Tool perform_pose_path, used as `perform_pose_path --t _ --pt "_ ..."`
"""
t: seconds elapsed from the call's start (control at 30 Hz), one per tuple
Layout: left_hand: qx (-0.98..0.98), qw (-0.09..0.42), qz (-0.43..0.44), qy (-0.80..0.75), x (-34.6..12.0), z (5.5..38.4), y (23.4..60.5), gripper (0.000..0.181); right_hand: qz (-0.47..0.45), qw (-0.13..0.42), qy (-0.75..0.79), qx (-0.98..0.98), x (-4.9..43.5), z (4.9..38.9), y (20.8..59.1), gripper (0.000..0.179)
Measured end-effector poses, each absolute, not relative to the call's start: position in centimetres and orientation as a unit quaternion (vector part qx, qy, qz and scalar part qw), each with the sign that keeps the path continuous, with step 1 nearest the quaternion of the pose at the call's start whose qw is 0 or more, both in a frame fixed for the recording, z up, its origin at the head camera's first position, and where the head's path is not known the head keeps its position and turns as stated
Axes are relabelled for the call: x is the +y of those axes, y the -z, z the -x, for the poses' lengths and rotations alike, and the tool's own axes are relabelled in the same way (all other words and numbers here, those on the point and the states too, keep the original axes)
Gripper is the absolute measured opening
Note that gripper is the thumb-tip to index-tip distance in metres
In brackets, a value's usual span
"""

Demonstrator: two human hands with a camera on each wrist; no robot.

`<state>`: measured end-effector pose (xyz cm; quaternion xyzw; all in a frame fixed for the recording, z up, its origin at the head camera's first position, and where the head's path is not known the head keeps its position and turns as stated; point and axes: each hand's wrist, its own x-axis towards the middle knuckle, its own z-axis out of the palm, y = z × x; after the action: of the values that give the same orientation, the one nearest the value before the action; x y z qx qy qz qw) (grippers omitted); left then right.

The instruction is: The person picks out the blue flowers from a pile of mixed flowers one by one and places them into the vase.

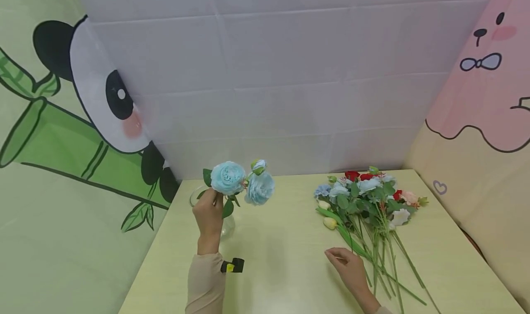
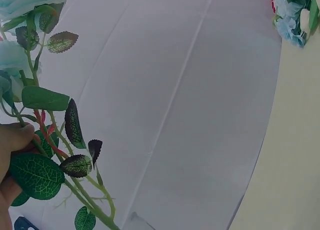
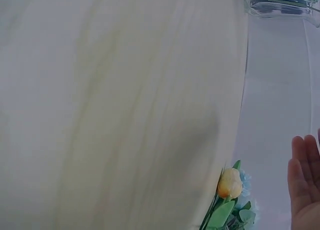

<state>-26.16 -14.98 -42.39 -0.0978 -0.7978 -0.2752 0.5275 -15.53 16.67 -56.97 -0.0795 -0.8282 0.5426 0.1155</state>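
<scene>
My left hand pinches the stem of a light-blue artificial peony spray, which has two full blooms, a bud and green leaves. In the left wrist view, thumb and fingers grip the green stem just below the blooms. A clear glass vase stands behind that hand, partly hidden by it; its base also appears in the right wrist view. My right hand holds nothing, its fingers loosely bent over the table, left of the stems of a flower pile.
On the right of the pale table lies the pile of artificial flowers: yellow tulips, red roses, blue blooms and a white flower. Its long stems point toward the front edge. Printed cloth walls enclose the table.
</scene>
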Motion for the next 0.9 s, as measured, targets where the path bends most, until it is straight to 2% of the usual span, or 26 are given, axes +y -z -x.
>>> perform_pose_path --t 0.3,0.9 --pt "-0.795 0.528 0.086 0.288 -15.4 26.7 42.6 0.013 0.085 0.105 -0.534 -0.835 16.8 15.2 57.0 0.013" --pt "-0.791 0.526 0.057 0.308 -17.0 28.1 43.0 0.014 0.104 0.081 -0.539 -0.832 17.0 14.7 56.9 0.016"
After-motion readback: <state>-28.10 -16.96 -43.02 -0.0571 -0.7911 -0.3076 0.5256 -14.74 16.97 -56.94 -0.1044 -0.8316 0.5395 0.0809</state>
